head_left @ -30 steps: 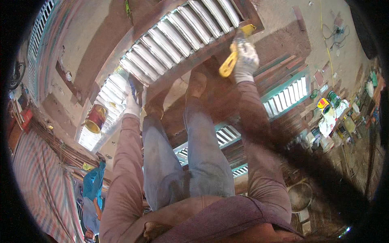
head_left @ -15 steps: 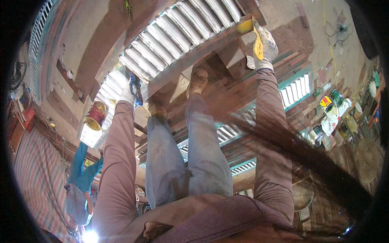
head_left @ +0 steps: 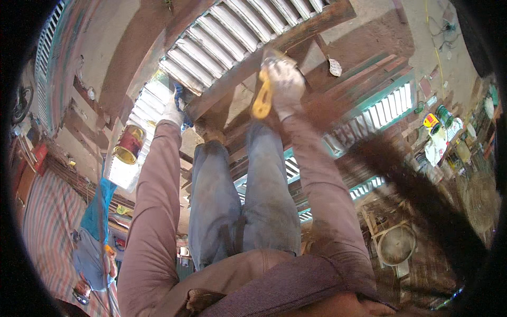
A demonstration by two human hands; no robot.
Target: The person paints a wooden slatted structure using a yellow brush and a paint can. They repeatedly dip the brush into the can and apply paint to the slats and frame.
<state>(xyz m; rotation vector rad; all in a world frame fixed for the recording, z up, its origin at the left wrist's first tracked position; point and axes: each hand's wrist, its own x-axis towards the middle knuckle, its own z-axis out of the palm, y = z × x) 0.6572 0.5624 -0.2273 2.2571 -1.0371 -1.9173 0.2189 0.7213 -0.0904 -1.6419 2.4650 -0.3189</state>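
My right hand, in a pale glove, is closed round a tool with a yellow handle. Its working end is blurred at the brown lower edge of a louvred shutter with white slats. My left hand, also gloved, is at the near left part of the shutter. A dark blue thing shows along its fingers; what it is I cannot make out. Left of that hand, a dark red can with a yellowish rim stands tilted in view over the bright slats.
More shutters with teal frames lie to the right. Beyond them are cans and bags, among them a yellow-and-red can and a white bag. Another person is at the lower left by a striped sheet. Planks lie around my feet.
My right hand has swung left with the yellow-handled tool, from the shutter's right end to its middle edge. My left hand has hardly moved. The other person has shifted.
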